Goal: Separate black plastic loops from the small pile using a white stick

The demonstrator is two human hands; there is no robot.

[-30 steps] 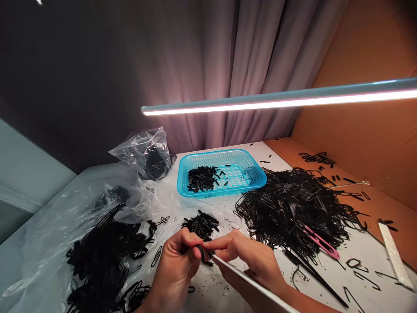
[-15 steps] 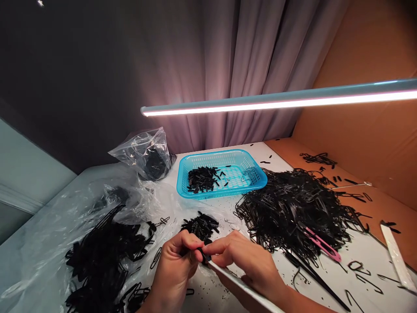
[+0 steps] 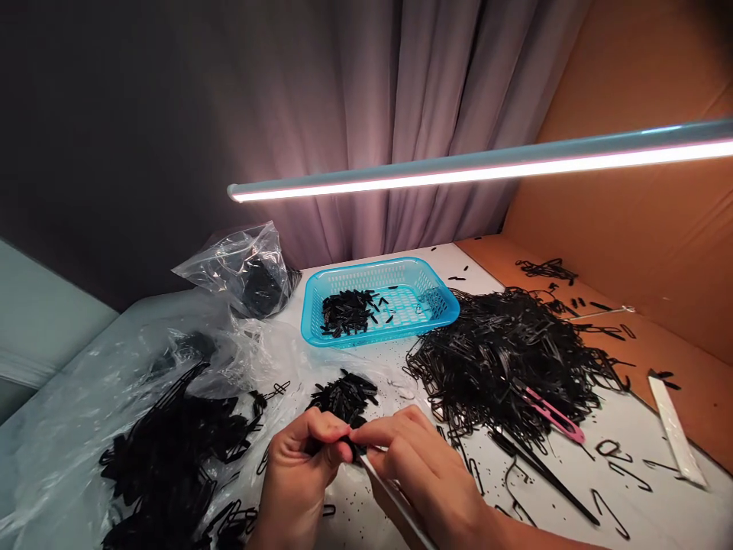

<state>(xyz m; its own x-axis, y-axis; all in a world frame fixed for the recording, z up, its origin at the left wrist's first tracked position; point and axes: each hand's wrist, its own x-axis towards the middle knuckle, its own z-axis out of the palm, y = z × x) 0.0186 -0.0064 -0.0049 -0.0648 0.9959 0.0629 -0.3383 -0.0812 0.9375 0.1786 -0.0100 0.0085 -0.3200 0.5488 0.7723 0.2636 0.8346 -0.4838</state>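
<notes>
Shifted slightly leftward across the head view since the earlier frame, the whole scene shows a small turn of the camera, while the two hands remain together at the front of the table. Nearest the wearer, well in front of the blue plastic basket (image 3: pixel 366 269), the left hand (image 3: pixel 301 467) and right hand (image 3: pixel 421 467) meet over a small black piece (image 3: pixel 358 451). Left fingers (image 3: pixel 329 437) are curled closed around it from one side; right fingers (image 3: pixel 372 435) pinch in from the other, with almost no gap between the two hands. Much of the piece is hidden by the fingers, so its shape cannot be told. A thin white strip (image 3: pixel 392 493) runs from the pinch toward the lower right, under the right hand; whether it is gripped cannot be told.

Inside the basket lie short black pieces (image 3: pixel 347 313). Just in front of it sits a small black cluster (image 3: pixel 343 397); to its right, a large heap of black loops (image 3: pixel 504 359) with pink-handled thread snips (image 3: pixel 553 415); to its left, a clear plastic bag (image 3: pixel 243 269).
</notes>
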